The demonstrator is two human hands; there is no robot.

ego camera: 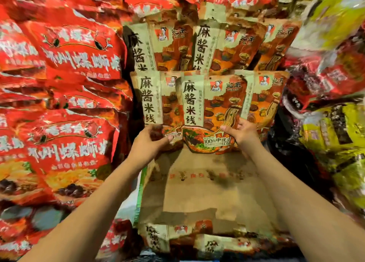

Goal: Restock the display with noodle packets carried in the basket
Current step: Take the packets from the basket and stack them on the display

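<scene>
Stacked red bags (69, 64) flank left hand (152, 143) and right hand (241, 134), fingers (227, 129) gripping 麻酱米线 packets (213, 103).

Cardboard-lined shelf (207, 192): beige noodle pkts (213, 103) upright at back, w/ flat pkts (209, 244) along front edge.

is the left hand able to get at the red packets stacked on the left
Likely yes: the left hand is beside the red packets, nothing between, but it grips a beige noodle packet.
</scene>
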